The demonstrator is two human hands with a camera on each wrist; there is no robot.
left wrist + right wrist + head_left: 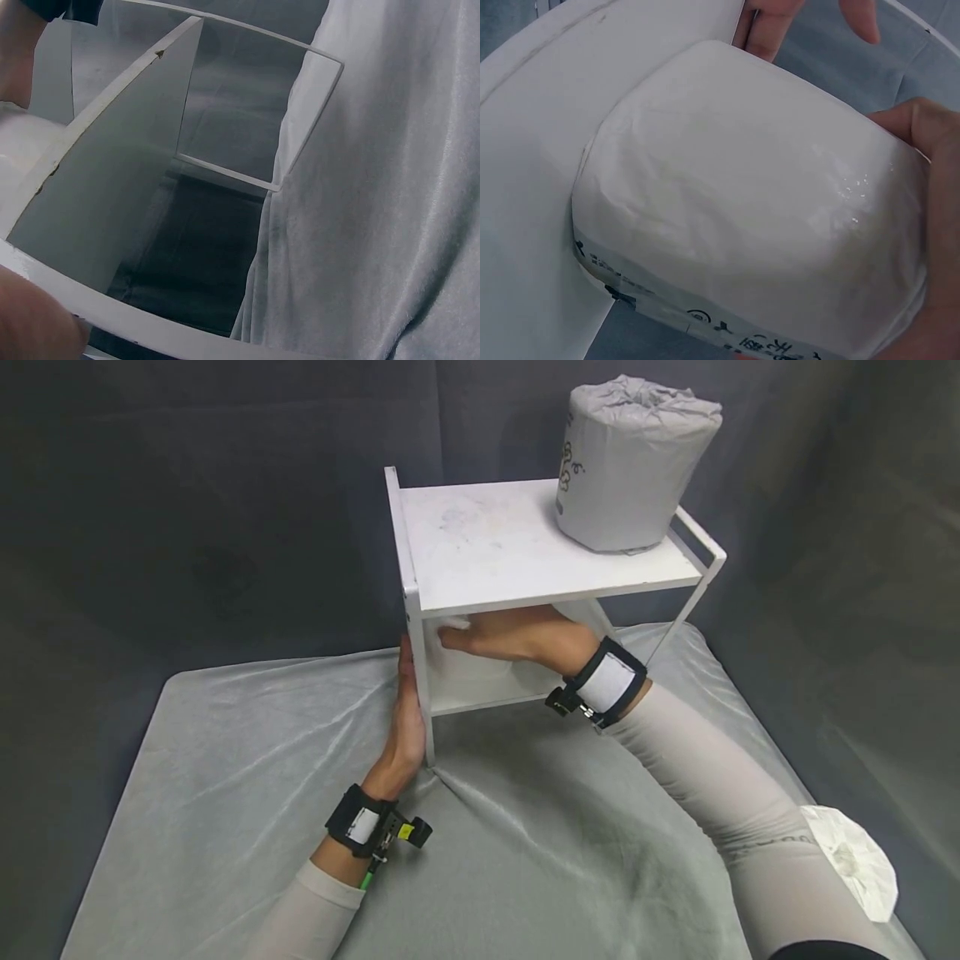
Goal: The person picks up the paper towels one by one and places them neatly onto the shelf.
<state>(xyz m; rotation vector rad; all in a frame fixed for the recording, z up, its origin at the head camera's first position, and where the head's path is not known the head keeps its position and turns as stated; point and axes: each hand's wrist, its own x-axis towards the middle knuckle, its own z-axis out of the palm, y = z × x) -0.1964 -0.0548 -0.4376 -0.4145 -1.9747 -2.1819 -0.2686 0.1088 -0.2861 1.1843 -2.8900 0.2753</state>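
Note:
Inside the lower level of a white two-level shelf (480, 539), my right hand (525, 635) grips a white plastic-wrapped pack (750, 195). Dark printed characters run along one side of the pack, which lies against the shelf's white board in the right wrist view. The thumb shows on its upper edge there; the fingertips are hidden. My left hand (405, 727) rests along the outside of the shelf's left side panel, fingers extended upward in the head view. Part of a left-hand digit (37, 319) crosses the white frame in the left wrist view.
A large wrapped roll (630, 468) with printed marks stands on the right part of the top level. A round white wrapped item (851, 860) lies by the right edge of the grey cloth-covered table (247, 760). Dark curtains (225, 510) hang behind.

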